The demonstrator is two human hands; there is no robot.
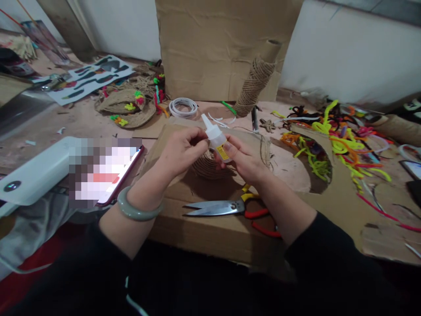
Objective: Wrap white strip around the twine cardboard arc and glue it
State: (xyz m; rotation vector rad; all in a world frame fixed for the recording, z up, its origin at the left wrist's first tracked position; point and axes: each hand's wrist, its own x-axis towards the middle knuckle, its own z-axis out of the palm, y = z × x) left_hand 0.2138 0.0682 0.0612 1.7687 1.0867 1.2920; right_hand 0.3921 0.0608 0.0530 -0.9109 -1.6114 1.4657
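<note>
My right hand [241,158] is wrapped round a small translucent glue bottle [217,139] with a yellow label and a narrow white nozzle tilted up to the left. Close beside the bottle, my left hand [184,151] has its fingers pinched together; whatever they hold, if anything, is hidden. Under both hands sits a coiled brown twine piece [210,169], partly covered by them, on a cardboard box [197,224]. Scissors [226,207] with red and yellow handles lie on the box, nearer to me, blades pointing left.
Left are a phone [112,171] and a white device [39,169]. Behind are twine hats [128,105], a white strip roll [183,107], a twine cone [256,81] and an upright cardboard sheet [210,52]. Bright pipe cleaners [345,140] are heaped at right.
</note>
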